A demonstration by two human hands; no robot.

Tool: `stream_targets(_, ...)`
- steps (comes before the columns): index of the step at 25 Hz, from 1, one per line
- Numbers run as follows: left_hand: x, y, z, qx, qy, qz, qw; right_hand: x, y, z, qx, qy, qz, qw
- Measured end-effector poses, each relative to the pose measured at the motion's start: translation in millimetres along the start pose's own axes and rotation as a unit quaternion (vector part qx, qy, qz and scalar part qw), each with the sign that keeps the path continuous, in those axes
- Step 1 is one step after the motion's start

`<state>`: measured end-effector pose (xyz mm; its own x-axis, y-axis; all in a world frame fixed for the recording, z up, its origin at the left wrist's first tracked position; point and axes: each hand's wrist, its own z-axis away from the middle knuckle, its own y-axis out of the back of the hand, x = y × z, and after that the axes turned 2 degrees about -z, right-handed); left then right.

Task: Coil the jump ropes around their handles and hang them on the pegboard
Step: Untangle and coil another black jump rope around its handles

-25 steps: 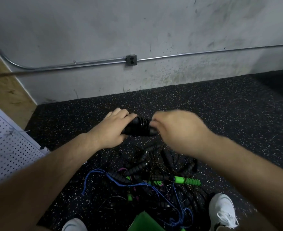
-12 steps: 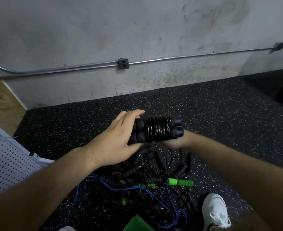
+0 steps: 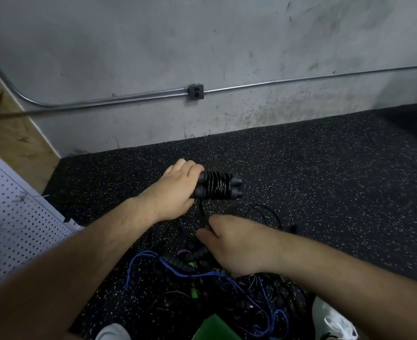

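Floor, nearest: tangled pile of jump ropes [image 3: 183,268], blue, green and black, none coiled. Above it: right hand [image 3: 232,244], fingers curled, pinching the black cord [image 3: 201,209] that runs up to the bundle. Beyond: left hand [image 3: 175,190] wrapped round one end of the paired black handles [image 3: 216,185]; many turns wound, tail left to wind. Left side: pegboard [image 3: 13,217], nothing seen hung. Judged early in the task

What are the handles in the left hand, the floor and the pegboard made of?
Black handles in the left hand: ribbed, matte, likely foam or rubber. The cord wound on them: glossy, probably plastic-coated. Floor: black with pale flecks, looks like rubber gym matting. Pegboard: white, regular hole grid; metal or hardboard, can't tell.
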<state>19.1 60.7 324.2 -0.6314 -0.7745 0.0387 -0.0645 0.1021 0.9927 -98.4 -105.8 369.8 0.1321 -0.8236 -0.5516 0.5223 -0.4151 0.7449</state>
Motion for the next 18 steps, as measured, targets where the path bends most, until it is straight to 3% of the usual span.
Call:
stream_targets(2,4.3,-1.3,-0.7,-0.005,-0.023,-0.002,1.000,-0.4,18.5,8.2,0.088,0.067,0.192,0.975)
stream_targets(3,8.0,-1.7,-0.4,-0.009,-0.037,0.007,0.999,1.2,29.5,7.9,0.131,0.083,0.231,0.961)
stream_targets(7,23.2,-1.2,4.3,-0.019,-0.074,0.033,0.997,30.5,67.4,-16.2,0.224,0.114,0.245,0.936)
stream_targets(10,37.7,3.7,10.3,-0.021,-0.090,0.071,0.993,68.3,89.1,-36.5,0.219,0.101,0.123,0.963)
stream_targets(13,54.9,11.3,20.0,-0.032,-0.074,0.180,0.980,97.7,95.9,-51.0,0.145,0.086,-0.090,0.982)
stream_targets(16,60.1,18.2,25.3,0.008,-0.043,0.346,0.937,100.9,78.4,-50.9,0.044,0.100,-0.235,0.966)
stream_targets(18,55.2,23.5,23.4,0.052,0.017,0.427,0.903,79.8,53.7,-51.0,0.060,0.076,-0.274,0.957)
